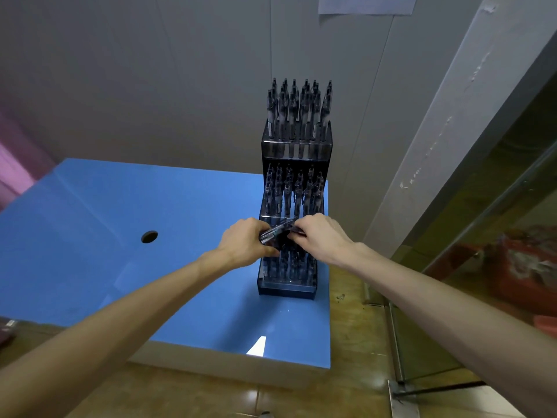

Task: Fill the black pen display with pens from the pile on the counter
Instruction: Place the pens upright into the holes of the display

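Over the lowest tier of the black pen display (287, 267), the left hand (245, 244) grips a bundle of pens (275, 232) while the right hand (322, 236) pinches one at its end. A careless pull could spill the bundle or knock the tall stand over. The display sits on a blue counter (120, 221) against a grey wall (150, 86); no pile is visible.

We see dim, cool indoor light, source unclear. Bright white glare patch on blue board (120, 206) near lower centre of frame. Soft shadow lies on board below pen display (297, 164). Strong wide-angle bending at edges: wall lines lean, forearms stretch. We note slight blur at right edge and lower left corner; centre reasonably sharp.
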### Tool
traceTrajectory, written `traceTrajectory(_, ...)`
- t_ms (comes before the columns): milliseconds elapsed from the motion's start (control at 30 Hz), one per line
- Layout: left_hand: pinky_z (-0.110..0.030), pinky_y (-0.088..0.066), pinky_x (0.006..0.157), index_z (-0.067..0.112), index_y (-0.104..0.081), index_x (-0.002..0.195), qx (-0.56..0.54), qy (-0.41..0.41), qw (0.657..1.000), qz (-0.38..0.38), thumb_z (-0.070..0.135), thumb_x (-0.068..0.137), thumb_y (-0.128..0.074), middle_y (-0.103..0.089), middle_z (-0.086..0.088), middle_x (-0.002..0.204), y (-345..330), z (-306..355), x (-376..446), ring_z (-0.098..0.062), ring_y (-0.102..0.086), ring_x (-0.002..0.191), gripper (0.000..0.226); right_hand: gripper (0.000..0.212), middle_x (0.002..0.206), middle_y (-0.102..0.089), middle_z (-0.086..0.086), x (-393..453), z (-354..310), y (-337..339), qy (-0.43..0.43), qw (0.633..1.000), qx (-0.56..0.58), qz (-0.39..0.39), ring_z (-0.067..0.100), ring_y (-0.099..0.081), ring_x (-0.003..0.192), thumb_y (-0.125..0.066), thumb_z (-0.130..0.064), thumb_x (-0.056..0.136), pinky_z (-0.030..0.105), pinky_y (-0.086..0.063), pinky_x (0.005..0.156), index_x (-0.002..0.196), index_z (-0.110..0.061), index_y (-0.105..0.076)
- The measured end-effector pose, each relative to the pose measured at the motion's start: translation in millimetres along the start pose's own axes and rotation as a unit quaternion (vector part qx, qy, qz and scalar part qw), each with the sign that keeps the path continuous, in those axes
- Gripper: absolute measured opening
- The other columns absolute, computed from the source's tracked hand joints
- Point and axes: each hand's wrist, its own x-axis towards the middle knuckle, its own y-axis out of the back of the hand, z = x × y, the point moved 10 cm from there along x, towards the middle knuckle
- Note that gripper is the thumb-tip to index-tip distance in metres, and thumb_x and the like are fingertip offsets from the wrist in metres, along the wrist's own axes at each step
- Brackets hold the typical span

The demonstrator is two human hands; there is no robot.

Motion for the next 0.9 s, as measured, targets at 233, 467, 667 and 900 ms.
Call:
traceTrajectory(233,-0.028,-0.029,0.05,0.023,-0.048,0.061,-0.015,0.03,0.999,0.002,0.039,0.074,-0.088,-0.05,0.007,0.055,-3.4,-5.3,5.7,-0.015,-0.045,0.053,0.045,0.023,0.084,-0.069,0.004,1.1,7.8,-7.6,-0.066,0.998,-0.021,0.005,0.027,-0.065,0.081,-0.059,-0.038,0.1,0.034,-0.049,0.067,0.095,-0.019,-0.071)
traceTrajectory(467,-0.027,-0.039,0.051,0.023,-0.059,0.068,0.051,0.018,0.998,-0.024,0.036,0.074,-0.088,-0.062,0.005,0.062,-10.7,-6.8,10.2,-0.02,-0.06,0.063,0.032,0.029,0.077,-0.067,0.003,-3.4,12.5,-13.7,-0.078,0.997,-0.011,0.006,0.025,-0.064,0.072,-0.057,-0.04,0.102,0.036,-0.053,0.064,0.09,-0.016,-0.069)
traceTrajectory(667,-0.028,-0.032,0.051,0.024,-0.049,0.063,0.004,0.01,1.0,-0.019,0.038,0.076,-0.088,-0.052,0.007,0.057,-9.3,-6.5,7.9,-0.014,-0.048,0.054,0.043,0.037,0.061,-0.057,-0.004,-11.0,17.7,-6.8,-0.067,0.996,0.047,0.029,0.014,-0.054,0.056,-0.056,-0.041,0.103,0.03,-0.039,0.053,0.07,-0.024,-0.053)
traceTrajectory(900,-0.031,-0.028,0.055,0.024,-0.046,0.061,-0.098,0.012,0.995,-0.009,0.047,0.082,-0.081,-0.04,0.013,0.051,-12.6,-18.3,5.8,-0.014,-0.037,0.052,0.047,0.055,0.063,-0.066,0.007,-22.6,35.0,13.4,-0.068,0.981,0.156,0.09,0.019,-0.06,0.054,-0.048,-0.052,0.103,0.038,-0.053,0.059,0.074,-0.008,-0.063)
